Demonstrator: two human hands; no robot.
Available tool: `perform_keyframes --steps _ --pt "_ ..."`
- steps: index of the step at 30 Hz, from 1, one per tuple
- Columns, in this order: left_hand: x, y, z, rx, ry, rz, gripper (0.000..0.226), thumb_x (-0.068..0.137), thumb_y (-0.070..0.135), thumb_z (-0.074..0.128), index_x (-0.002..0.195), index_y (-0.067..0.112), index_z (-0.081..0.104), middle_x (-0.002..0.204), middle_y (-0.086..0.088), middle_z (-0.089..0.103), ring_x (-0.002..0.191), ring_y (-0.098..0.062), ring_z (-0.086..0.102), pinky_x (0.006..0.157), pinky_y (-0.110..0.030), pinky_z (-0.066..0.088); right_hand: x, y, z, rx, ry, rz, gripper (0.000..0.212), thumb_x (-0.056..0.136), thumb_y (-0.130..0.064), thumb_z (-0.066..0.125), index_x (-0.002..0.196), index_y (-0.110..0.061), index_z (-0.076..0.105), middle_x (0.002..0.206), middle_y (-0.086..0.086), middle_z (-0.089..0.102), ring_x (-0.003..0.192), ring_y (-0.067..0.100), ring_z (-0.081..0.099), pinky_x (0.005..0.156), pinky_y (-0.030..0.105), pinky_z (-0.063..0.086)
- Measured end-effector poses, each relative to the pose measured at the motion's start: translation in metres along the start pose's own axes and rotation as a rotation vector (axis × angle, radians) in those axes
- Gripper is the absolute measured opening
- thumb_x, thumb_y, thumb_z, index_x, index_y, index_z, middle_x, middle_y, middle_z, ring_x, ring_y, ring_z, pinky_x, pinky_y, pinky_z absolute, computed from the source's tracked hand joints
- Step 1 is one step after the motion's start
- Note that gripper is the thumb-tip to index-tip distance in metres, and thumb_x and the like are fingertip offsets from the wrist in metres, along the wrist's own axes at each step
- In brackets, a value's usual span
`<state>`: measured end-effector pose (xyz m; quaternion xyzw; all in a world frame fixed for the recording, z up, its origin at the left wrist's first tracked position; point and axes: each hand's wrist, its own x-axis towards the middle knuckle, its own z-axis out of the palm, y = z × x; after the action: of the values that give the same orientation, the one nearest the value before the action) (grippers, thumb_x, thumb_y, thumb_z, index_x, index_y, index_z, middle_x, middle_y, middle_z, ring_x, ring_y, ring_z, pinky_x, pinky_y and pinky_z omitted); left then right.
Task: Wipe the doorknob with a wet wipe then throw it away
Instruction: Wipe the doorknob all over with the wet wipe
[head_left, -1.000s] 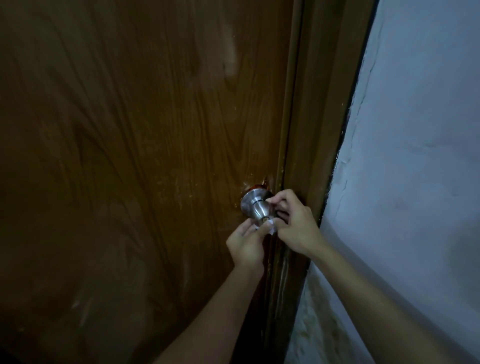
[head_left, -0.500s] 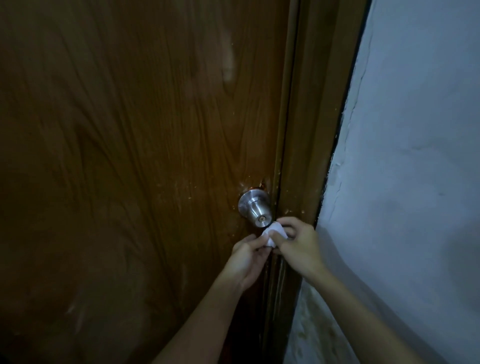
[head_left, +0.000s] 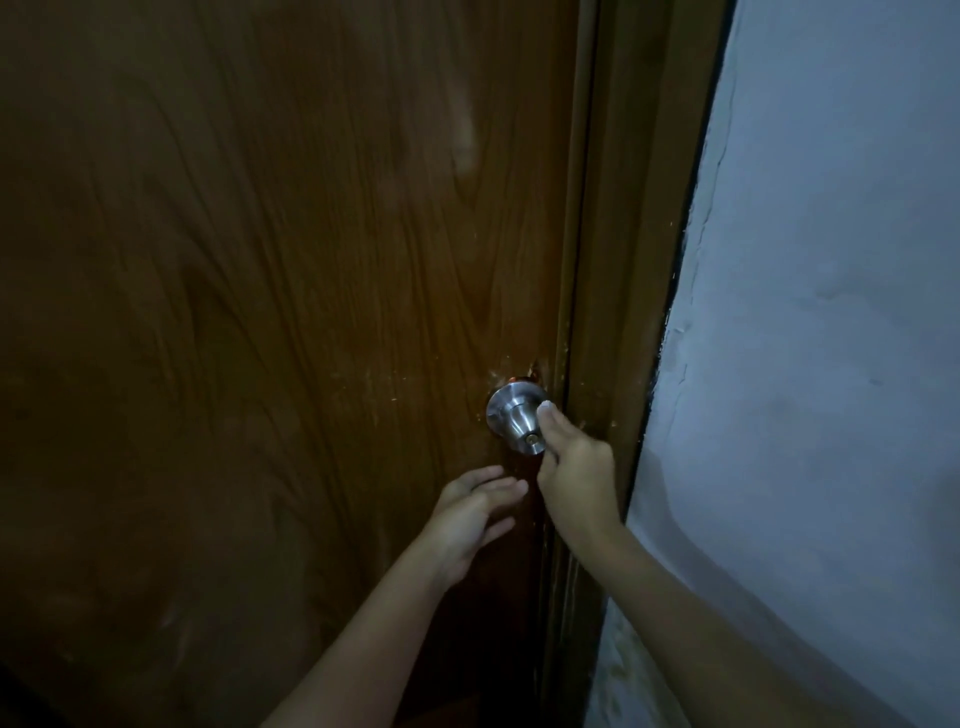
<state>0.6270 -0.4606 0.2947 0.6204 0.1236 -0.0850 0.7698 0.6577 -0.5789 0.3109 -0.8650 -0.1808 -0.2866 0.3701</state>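
Note:
A round silver doorknob (head_left: 511, 418) sticks out of the brown wooden door (head_left: 285, 312) near its right edge. My right hand (head_left: 574, 467) is closed around a white wet wipe (head_left: 544, 406), of which only a small tip shows at my fingertips, pressed against the knob's right side. My left hand (head_left: 475, 512) hovers below the knob with fingers apart and holds nothing. Most of the wipe is hidden inside my right fist.
The brown door frame (head_left: 623, 260) runs down just right of the knob. A pale, cracked wall (head_left: 831, 312) fills the right side. The scene is dim.
Both hands held the wipe below the knob. My left hand has let go and dropped lower, and my right hand has carried the wipe up onto the knob's right side.

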Motion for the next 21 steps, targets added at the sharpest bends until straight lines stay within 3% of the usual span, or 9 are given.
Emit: perform_keyframes --steps 3,8,9,12,15,18,21 --pt "-0.001 0.002 -0.004 -0.013 0.031 0.009 0.045 0.081 0.011 0.065 0.124 0.016 0.052 0.120 -0.003 0.059 0.108 -0.015 0.055 0.097 -0.035 0.044 -0.014 0.014 0.005 -0.093 -0.026 -0.143 0.049 0.066 0.016 0.068 0.113 0.006 0.058 0.113 0.025 0.065 0.103 0.035 0.063 0.081 0.042 0.053" --pt "0.002 0.010 0.000 -0.013 0.077 0.042 0.040 0.081 0.009 0.064 0.120 0.016 0.055 0.113 0.001 0.062 0.106 -0.013 0.056 0.096 -0.033 0.045 0.006 0.007 0.006 -0.095 -0.112 -0.126 0.049 0.081 0.013 0.052 0.129 0.002 0.044 0.135 0.021 0.049 0.129 0.032 0.042 0.107 0.042 0.034" --pt "0.002 0.012 0.001 -0.008 0.081 0.050 0.040 0.081 0.009 0.064 0.120 0.017 0.055 0.114 0.001 0.062 0.107 -0.014 0.055 0.096 -0.033 0.045 0.005 0.006 0.007 -0.103 -0.124 -0.136 0.052 0.081 0.013 0.053 0.130 0.002 0.042 0.136 0.022 0.047 0.130 0.033 0.041 0.107 0.044 0.037" --pt "0.002 0.015 0.001 -0.005 0.085 0.056 0.037 0.082 0.009 0.062 0.118 0.017 0.056 0.110 0.003 0.062 0.104 -0.011 0.055 0.097 -0.034 0.045 -0.014 0.016 0.008 -0.170 -0.146 -0.224 0.065 0.064 0.012 0.072 0.123 0.004 0.047 0.124 0.023 0.059 0.113 0.034 0.057 0.082 0.041 0.056" --pt "0.003 0.017 -0.001 -0.020 0.109 0.047 0.036 0.082 0.008 0.062 0.117 0.018 0.057 0.111 0.002 0.062 0.102 -0.011 0.055 0.096 -0.033 0.046 -0.011 0.020 0.006 -0.112 -0.113 -0.185 0.059 0.073 0.014 0.062 0.128 0.001 0.044 0.130 0.023 0.054 0.112 0.037 0.058 0.085 0.040 0.056" --pt "0.004 0.018 0.001 -0.044 0.127 0.038 0.036 0.082 0.007 0.061 0.117 0.017 0.057 0.108 0.002 0.063 0.100 -0.010 0.056 0.094 -0.033 0.046 0.007 0.011 0.008 -0.099 -0.150 -0.096 0.050 0.088 0.004 0.044 0.136 -0.005 0.034 0.142 0.018 0.041 0.126 0.032 0.045 0.105 0.035 0.039" --pt "0.003 0.019 0.004 -0.019 0.119 0.068 0.034 0.084 0.007 0.058 0.116 0.018 0.058 0.110 0.002 0.064 0.104 -0.012 0.057 0.093 -0.033 0.047 0.000 0.014 0.020 -0.137 -0.245 -0.269 0.045 0.092 -0.004 0.033 0.137 -0.005 0.031 0.149 0.013 0.031 0.140 0.021 0.021 0.108 0.008 0.011"
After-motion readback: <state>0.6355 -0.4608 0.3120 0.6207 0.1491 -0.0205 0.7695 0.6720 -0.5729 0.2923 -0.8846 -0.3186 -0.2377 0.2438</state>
